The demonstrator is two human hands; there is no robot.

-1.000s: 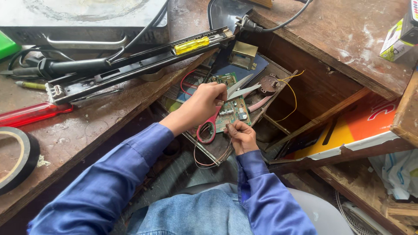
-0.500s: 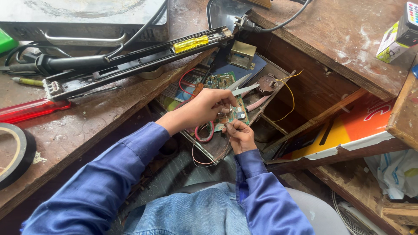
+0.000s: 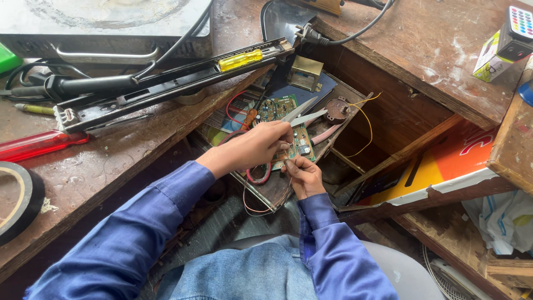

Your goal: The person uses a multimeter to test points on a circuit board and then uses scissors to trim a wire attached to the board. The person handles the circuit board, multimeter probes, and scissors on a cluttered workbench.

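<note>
My left hand [image 3: 252, 147] grips red-handled scissors [image 3: 300, 114], whose open blades point up and right over a green circuit board [image 3: 277, 108]. The board lies in an open wooden drawer, with red and yellow wires [image 3: 363, 119] running from it. Just below, my right hand [image 3: 302, 176] pinches thin wires [image 3: 261, 205] at the board's near edge, and the fingertips of both hands almost touch. Both arms wear blue sleeves.
On the wooden bench at left lie a long black metal rail [image 3: 166, 83], a yellow-handled screwdriver [image 3: 240, 59], a red-handled tool [image 3: 39, 144] and a black tape roll [image 3: 19, 200]. A black plug and cable [image 3: 322, 38] lie at the top. A small box [image 3: 491, 55] and a remote [image 3: 519, 30] sit at right.
My left hand has slid a little down and right with the scissors, closing in on my right hand's fingers. My right hand has stayed in place on the wires.
</note>
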